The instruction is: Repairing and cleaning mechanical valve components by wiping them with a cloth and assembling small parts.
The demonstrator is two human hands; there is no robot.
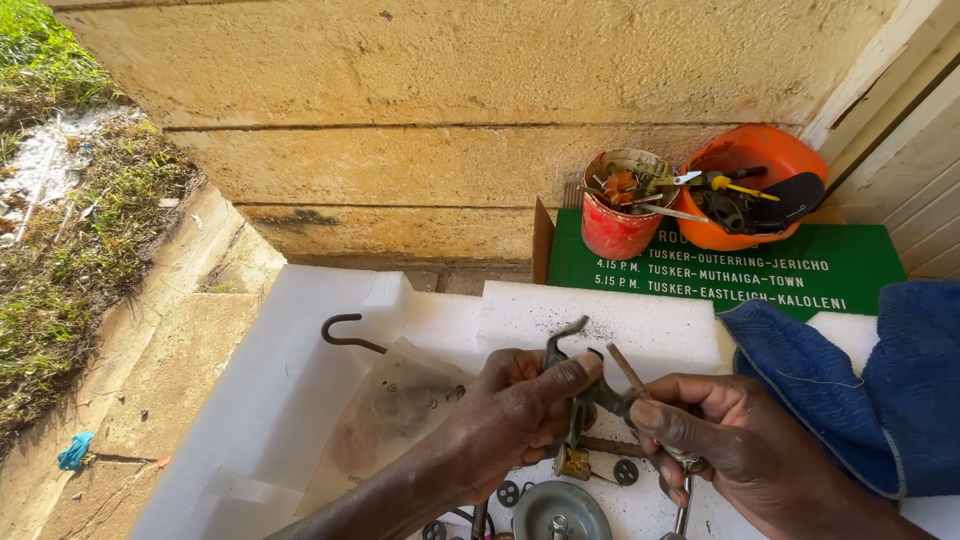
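— What can't be made out?

— The small dull-metal curved bracket with a brass-coloured block at its lower end (572, 420) is half covered by the left hand (510, 415), whose thumb lies across its middle. The person's forearms run off the bottom edge, and so does the round grey metal disc (561, 512) below the hands. The thin rusty metal rod (628, 372) disappears into the right hand (715, 435), so its lower end is unseen.

— How does the bracket look, and where is it?

— It is tarnished, hooked at the top, upright, held over the white foam slab (300, 370) between both hands.

— And the fingers?

— The left hand's fingers are clamped on the bracket. The right hand's fingers are pinched together on the rod, which touches the bracket.

— What lies around?

— Small black toothed wheels (626, 471) rest on the foam under the hands. A clear plastic bag (385, 420) and a dark metal hook (345, 332) lie to the left, a blue cloth (860, 385) to the right. Behind stand a red tin of tools (620, 225) and an orange helmet of tools (755, 190) on a green board (800, 270).
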